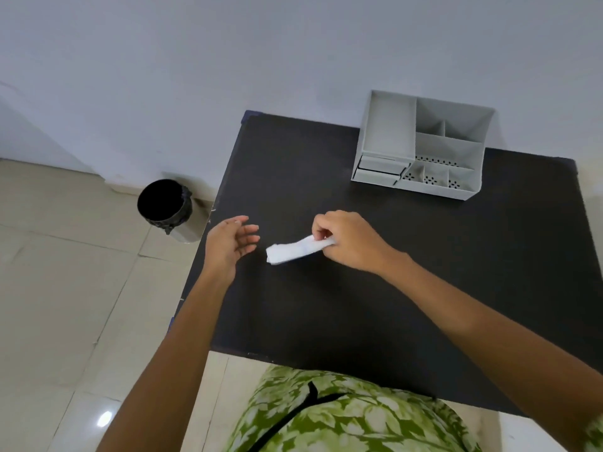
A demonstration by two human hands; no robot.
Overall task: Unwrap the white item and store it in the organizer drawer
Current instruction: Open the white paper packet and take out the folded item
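A long white item (291, 252) is held over the black table (359, 305), pinched at its right end by my right hand (350, 241). Its free left end points toward my left hand (230, 244), which hovers open at the table's left edge, a short gap away from the item. The grey organizer (421, 145) stands at the table's far right by the wall, with several open compartments on top. Two small drawers (378, 169) sit in its lower left front, the lower one standing slightly forward of the upper.
A bin with a black liner (166, 207) stands on the tiled floor just left of the table. The white wall runs behind the table. My green patterned clothing (342, 415) shows at the near edge.
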